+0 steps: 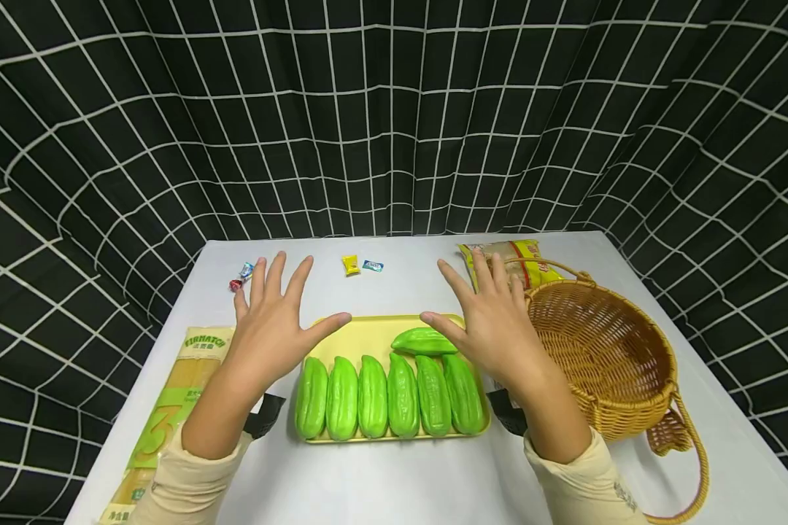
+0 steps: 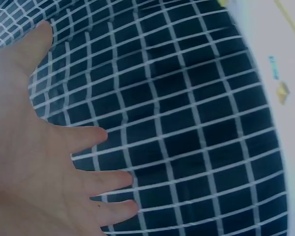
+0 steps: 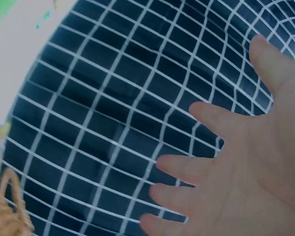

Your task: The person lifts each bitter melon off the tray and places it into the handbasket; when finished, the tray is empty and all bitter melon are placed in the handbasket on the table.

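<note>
Both hands are held up above the table with fingers spread, and neither holds anything. My left hand (image 1: 272, 328) hovers between a long green pasta packet (image 1: 171, 412) and a yellow tray (image 1: 348, 332). Over the tray's right edge and near the wicker basket (image 1: 604, 350) is my right hand (image 1: 495, 321). Several green ridged vegetables, like bitter melons (image 1: 372, 397), lie side by side in the tray, and one more melon (image 1: 423, 340) lies crosswise behind them, partly behind the right hand. In the wrist views the left palm (image 2: 34, 147) and right palm (image 3: 250, 172) face the grid curtain.
A yellow and red food bag (image 1: 532, 273) lies behind the basket, partly covered by its handle. Small wrapped candies, a yellow one (image 1: 350, 265) and a blue one (image 1: 373, 266), lie at the back. Red and blue wrapped sweets (image 1: 236, 284) lie at left. A black gridded curtain (image 1: 394, 131) surrounds the table.
</note>
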